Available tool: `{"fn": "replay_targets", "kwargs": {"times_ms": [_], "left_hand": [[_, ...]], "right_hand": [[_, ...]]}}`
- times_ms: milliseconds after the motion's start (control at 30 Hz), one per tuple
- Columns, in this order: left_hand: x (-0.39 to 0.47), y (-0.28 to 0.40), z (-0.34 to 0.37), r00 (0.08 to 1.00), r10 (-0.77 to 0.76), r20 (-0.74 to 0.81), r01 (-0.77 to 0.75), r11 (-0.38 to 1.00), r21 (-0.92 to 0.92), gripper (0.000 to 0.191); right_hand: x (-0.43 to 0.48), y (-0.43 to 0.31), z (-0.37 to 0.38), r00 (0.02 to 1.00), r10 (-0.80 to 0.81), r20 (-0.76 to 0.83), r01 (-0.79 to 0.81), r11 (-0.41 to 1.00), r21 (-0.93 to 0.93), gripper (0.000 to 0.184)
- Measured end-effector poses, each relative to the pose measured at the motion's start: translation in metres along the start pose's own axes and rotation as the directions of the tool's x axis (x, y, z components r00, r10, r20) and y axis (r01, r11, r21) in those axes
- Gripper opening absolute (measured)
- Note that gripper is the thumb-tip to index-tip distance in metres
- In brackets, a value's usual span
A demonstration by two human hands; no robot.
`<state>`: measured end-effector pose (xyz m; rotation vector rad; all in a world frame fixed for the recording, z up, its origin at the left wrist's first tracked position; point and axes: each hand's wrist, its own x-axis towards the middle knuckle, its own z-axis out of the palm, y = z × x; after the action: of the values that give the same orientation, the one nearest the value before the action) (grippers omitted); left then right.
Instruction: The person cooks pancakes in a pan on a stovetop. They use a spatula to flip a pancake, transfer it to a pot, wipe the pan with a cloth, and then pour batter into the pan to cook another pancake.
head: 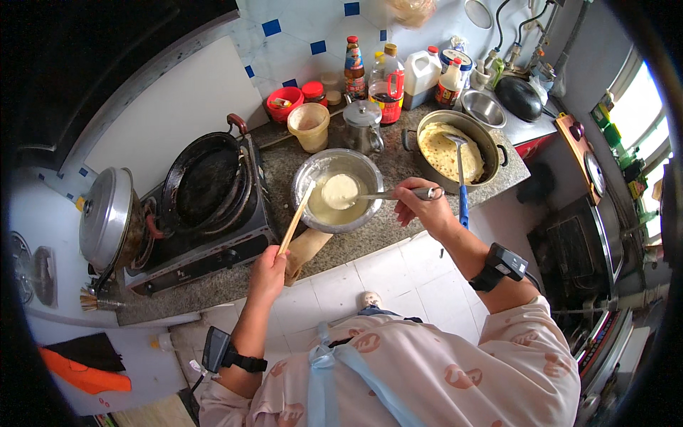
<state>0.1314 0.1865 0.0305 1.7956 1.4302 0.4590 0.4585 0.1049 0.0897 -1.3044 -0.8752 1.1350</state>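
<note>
My left hand (268, 273) grips a pair of wooden chopsticks (294, 221), their tips coated in pale batter at the near left rim of a metal bowl (374, 213). In my right hand (421, 208) is the handle of a metal ladle (381, 196); its round cup, filled with batter (340, 192), sits over the bowl, which holds more thin batter. A black frying pan (200, 181) rests on the gas stove at the left. To the right, flatbreads (443, 152) lie in a two-handled pot with a blue-handled spatula (462, 184) across them.
A lidded metal pot (106, 219) stands left of the pan. Behind the bowl are a plastic tub (309, 128), a metal pitcher (363, 125) and several sauce bottles. A brown cloth (307, 251) lies by the counter's front edge. An empty steel bowl (483, 109) and an upturned wok (518, 99) are farther right.
</note>
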Motion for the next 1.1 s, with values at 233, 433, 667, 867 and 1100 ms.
{"fn": "replay_targets", "kwargs": {"times_ms": [233, 433, 667, 867, 1100], "left_hand": [[-0.002, 0.002, 0.002, 0.994, 0.108, 0.0, -0.108, 0.993, 0.036, 0.02], [-0.004, 0.016, 0.022, 0.985, 0.146, 0.096, -0.152, 0.986, 0.06, 0.019], [-0.001, 0.037, 0.044, 0.948, 0.317, 0.022, -0.318, 0.944, 0.091, 0.017], [0.007, 0.014, 0.053, 0.97, 0.234, -0.06, -0.224, 0.965, 0.137, 0.02], [0.019, -0.017, 0.055, 0.979, 0.134, -0.152, -0.106, 0.978, 0.179, 0.019]], "right_hand": [[-0.004, -0.01, -0.014, 0.998, -0.026, -0.06, 0.028, 0.999, 0.037, 0.021], [-0.003, -0.025, -0.012, 0.997, -0.032, -0.067, 0.038, 0.995, 0.092, 0.023], [-0.005, -0.031, -0.005, 0.999, -0.038, -0.036, 0.042, 0.994, 0.096, 0.024], [-0.01, -0.034, -0.008, 0.999, -0.014, -0.046, 0.017, 0.998, 0.058, 0.022], [-0.013, -0.028, -0.019, 1.0, -0.009, -0.029, 0.009, 1.0, 0.024, 0.02]]}}
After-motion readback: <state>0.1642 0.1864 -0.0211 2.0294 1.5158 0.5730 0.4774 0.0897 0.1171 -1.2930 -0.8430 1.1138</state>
